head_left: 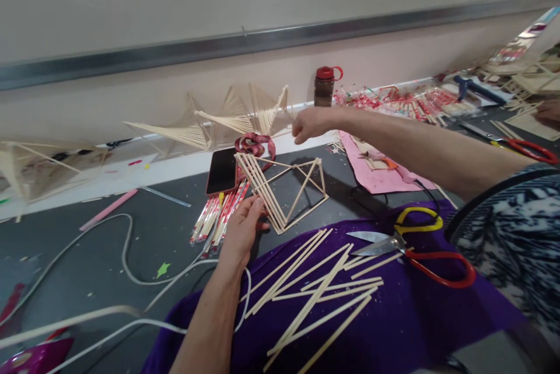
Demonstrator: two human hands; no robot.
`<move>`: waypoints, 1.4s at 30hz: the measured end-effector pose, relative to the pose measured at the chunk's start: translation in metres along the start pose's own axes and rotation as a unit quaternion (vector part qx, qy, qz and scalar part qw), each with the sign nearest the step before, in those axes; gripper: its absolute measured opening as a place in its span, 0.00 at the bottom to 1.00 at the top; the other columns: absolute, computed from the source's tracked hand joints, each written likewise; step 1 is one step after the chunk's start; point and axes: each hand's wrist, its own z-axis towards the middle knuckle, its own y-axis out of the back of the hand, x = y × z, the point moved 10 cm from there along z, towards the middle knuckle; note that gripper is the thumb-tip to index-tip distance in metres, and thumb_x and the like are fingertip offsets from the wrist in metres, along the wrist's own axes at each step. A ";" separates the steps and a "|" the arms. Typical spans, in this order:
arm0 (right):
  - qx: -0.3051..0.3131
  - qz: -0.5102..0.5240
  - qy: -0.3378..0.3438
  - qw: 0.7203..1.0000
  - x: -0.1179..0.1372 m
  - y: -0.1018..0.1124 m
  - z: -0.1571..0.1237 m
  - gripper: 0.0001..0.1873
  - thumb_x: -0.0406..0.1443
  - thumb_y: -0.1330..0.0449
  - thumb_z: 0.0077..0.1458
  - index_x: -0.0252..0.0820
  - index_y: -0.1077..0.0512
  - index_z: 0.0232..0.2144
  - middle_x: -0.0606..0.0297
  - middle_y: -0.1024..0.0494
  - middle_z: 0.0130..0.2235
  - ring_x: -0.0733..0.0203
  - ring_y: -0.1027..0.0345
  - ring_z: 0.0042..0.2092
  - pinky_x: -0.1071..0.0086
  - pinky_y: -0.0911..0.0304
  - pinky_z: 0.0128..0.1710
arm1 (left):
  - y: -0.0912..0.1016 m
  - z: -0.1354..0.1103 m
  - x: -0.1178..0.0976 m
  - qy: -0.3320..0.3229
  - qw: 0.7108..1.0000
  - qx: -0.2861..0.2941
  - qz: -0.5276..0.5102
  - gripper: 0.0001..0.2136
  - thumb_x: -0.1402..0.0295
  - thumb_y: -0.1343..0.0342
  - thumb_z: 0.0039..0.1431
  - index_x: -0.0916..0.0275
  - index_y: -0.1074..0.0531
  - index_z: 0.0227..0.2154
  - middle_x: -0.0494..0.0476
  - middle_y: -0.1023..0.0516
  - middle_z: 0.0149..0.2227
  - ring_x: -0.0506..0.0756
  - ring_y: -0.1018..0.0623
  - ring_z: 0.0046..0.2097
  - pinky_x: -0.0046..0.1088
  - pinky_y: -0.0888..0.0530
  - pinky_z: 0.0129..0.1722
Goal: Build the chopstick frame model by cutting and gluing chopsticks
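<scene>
My left hand grips the near edge of a small frame of thin wooden sticks that stands on the dark table. My right hand reaches far forward towards the wall, fingers curled, near a fan-shaped stick structure; what it holds, if anything, I cannot make out. Several loose wooden sticks lie on a purple cloth in front of me. Scissors with one yellow and one red handle rest on the cloth to the right.
A dark phone and wrapped chopsticks lie behind my left hand. White cables cross the table on the left. A brown bottle with a red cap, pink paper, red-handled scissors and more stick models sit farther back.
</scene>
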 end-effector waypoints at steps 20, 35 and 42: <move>-0.082 -0.055 -0.141 0.985 -0.042 0.020 -0.006 0.10 0.31 0.41 0.45 0.22 0.26 0.28 0.50 0.24 0.27 0.70 0.37 0.26 0.72 0.49 0.26 | -0.001 -0.002 -0.003 -0.008 1.000 0.011 0.000 0.20 0.53 0.45 0.49 0.64 0.29 0.39 0.58 0.26 0.36 0.52 0.26 0.34 0.21 0.29 0.24; -0.225 -0.137 -0.199 0.944 -0.061 0.035 -0.036 0.13 0.33 0.44 0.53 0.32 0.25 0.39 0.48 0.26 0.42 0.53 0.33 0.41 0.67 0.44 0.34 | 0.000 0.000 0.001 -0.004 1.000 0.009 0.010 0.19 0.53 0.45 0.50 0.64 0.28 0.37 0.58 0.26 0.37 0.52 0.27 0.35 0.22 0.29 0.25; -0.121 0.141 0.130 0.974 0.061 0.012 0.006 0.10 0.31 0.38 0.43 0.40 0.24 0.32 0.65 0.23 0.32 0.64 0.33 0.33 0.71 0.41 0.32 | 0.002 0.000 0.002 -0.005 1.000 0.001 -0.001 0.18 0.54 0.44 0.49 0.64 0.28 0.37 0.58 0.26 0.37 0.52 0.27 0.35 0.22 0.28 0.24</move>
